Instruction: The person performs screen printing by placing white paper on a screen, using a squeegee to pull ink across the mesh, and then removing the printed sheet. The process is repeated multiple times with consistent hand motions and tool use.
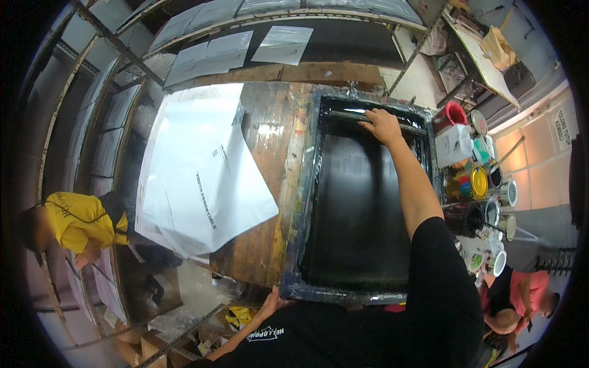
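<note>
The right hand (381,126) grips a long, narrow, dark bar (347,116) directly beneath it, long axis left-to-right across the far end of a black rectangular framed screen (353,295); the left hand (274,303), grip indeterminable, is well apart at the brown wooden desk (261,254).

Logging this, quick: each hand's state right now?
Left hand: at the table's edge, grip cannot be told.
Right hand: closed on the long bar.
</note>
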Tool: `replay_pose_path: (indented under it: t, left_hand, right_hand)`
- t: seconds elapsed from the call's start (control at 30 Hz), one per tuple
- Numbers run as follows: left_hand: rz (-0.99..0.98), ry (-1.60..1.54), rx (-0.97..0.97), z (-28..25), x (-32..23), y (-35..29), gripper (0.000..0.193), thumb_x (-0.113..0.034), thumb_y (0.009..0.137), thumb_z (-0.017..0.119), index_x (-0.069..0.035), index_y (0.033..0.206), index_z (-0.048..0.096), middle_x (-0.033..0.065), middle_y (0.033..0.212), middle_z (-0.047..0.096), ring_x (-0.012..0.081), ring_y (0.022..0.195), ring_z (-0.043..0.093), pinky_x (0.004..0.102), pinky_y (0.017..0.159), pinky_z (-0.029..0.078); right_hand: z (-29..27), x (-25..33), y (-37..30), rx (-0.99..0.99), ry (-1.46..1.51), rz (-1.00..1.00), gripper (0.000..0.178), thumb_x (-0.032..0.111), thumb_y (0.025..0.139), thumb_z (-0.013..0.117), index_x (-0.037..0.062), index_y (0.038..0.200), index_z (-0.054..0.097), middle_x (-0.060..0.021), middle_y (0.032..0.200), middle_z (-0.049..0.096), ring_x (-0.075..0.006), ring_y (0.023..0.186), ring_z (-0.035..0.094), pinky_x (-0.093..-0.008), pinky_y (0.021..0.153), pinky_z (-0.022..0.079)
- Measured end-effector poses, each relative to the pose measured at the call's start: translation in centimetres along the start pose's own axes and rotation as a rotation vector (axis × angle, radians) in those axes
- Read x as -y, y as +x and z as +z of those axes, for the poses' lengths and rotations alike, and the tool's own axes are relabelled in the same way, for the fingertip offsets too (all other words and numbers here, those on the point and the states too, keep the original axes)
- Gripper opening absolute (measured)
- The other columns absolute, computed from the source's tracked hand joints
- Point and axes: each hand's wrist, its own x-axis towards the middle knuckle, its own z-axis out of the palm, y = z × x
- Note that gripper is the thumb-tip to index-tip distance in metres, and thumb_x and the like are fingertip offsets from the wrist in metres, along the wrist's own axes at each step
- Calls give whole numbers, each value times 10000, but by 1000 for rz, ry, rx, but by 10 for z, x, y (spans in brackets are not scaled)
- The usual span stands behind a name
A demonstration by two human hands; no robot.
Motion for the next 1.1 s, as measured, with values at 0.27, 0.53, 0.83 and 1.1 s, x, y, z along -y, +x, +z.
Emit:
replay_pose_path:
  t: [0.27,0.53,0.83,1.1]
  left_hand:
    - [171,-25,109,43,-47,-39,796,-738,1009,336,-55,1388,491,92,1251,645,215,1101,619,384,966,468]
    - [482,-111,335,74,-117,-82,1043,-855,934,182,12,1455,436,152,1319,648,269,1247,602,420,1117,417]
    - [1058,1179,-5,153,-116,-21,957,-771,969,329,-56,1603,288,349,1615,208,443,1542,147,675,1200,57]
    - [839,1782,-282,118,2,38,1213,-914,842,358,14,1611,222,325,1669,86,466,1565,-34,740,1119,-184]
  right_hand:
    - [-86,148,-191,182,23,50,383,437,897,710,130,1107,617,-119,1019,675,-339,945,680,-473,709,572]
    - [-281,264,-285,179,161,40,404,414,904,664,57,1062,560,-152,1067,580,-347,1023,608,-482,771,534]
    - [-352,252,-196,-469,-170,-10,365,367,877,645,30,1005,699,-123,904,688,-308,904,654,-471,864,412]
    - [-407,253,-147,-466,-126,16,399,400,872,614,5,819,633,-197,774,651,-390,780,641,-475,793,442]
